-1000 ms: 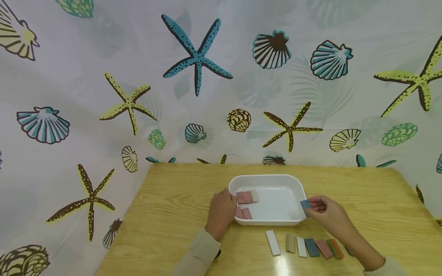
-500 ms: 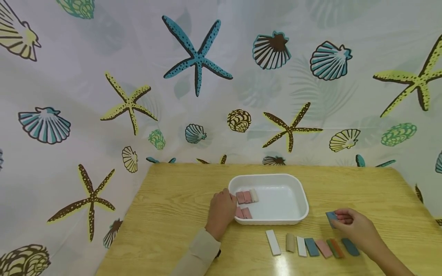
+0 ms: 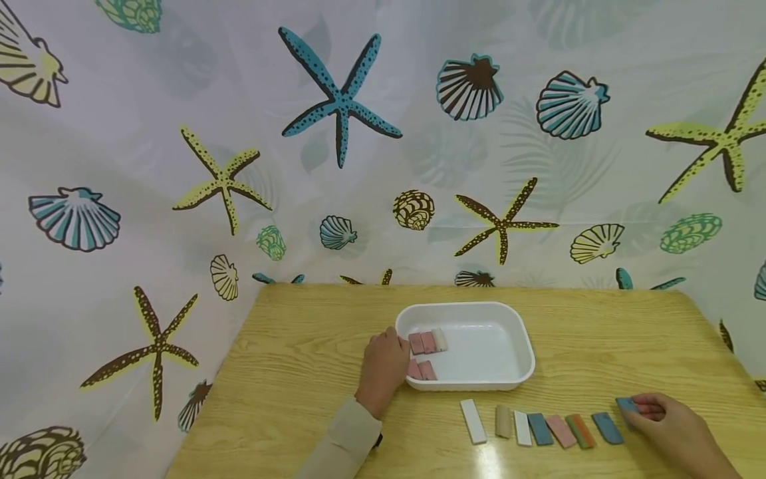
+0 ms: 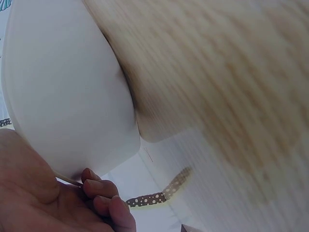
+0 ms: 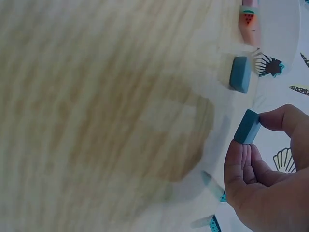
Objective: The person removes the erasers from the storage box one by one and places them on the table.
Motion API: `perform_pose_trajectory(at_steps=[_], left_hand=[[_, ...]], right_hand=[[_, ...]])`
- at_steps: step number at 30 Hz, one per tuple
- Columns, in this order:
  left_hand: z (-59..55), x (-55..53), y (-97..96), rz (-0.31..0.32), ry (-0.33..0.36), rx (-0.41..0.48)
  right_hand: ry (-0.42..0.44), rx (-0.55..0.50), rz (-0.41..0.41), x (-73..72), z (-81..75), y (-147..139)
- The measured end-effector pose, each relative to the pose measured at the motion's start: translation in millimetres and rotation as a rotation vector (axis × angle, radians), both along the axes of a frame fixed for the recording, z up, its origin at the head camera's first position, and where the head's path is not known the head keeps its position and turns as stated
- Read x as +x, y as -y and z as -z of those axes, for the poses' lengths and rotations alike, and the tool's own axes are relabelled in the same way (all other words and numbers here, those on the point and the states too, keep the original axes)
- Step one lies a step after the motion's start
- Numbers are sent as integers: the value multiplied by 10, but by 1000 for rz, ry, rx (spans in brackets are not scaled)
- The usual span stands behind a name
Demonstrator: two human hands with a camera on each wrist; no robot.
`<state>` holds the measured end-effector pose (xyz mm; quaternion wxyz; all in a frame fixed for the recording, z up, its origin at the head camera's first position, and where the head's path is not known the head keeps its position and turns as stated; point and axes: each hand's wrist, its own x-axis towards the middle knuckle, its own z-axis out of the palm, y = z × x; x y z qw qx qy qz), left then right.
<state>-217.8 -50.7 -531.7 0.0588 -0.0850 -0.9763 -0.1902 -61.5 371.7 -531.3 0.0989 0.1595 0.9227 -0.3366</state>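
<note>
My right hand (image 3: 673, 426) pinches a small blue eraser (image 5: 247, 127) between thumb and fingers, at the right of the table. Just left of it another blue eraser (image 3: 608, 428) lies on the wood. My left hand (image 3: 385, 366) grips the left end of a white plastic tray (image 3: 467, 385), fingers curled at its rim in the left wrist view. Inside the tray's left side sit several pink erasers (image 3: 427, 342) and an off-white eraser (image 3: 440, 340), in two groups.
In front of the tray runs a row: a long white piece (image 3: 473, 422), a tan piece (image 3: 503, 422), a short white one (image 3: 522, 428), a blue one (image 3: 540, 429), a pink one (image 3: 561, 431) and an orange-green one (image 3: 580, 431). A patterned curtain (image 3: 359, 199) hangs behind the table.
My right hand has moved from the tray's right rim rightward and toward me, holding the blue eraser. The blue eraser it partly covered now shows fully. My left hand and the tray have stayed put.
</note>
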Motion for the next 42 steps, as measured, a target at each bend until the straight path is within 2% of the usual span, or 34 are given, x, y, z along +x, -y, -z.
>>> perform_pose_trajectory(at_steps=[10,22,29,35,40,42], left_hand=[[32,-1,2,-1,22,17],[26,14,3,-5,11,16],[48,1,11,-8,-5,12],[48,-9,20,-2,-15,10],[21,8,12,1,2,16],[16,13,1,0,3,16]], right_hand=[[32,16,7,67,101,-31],[32,13,-5,87,119,42],[28,19,-36,80,79,107],[64,10,-85,53,65,84],[102,19,-118,25,-18,73],[77,20,-106,11,-70,74]])
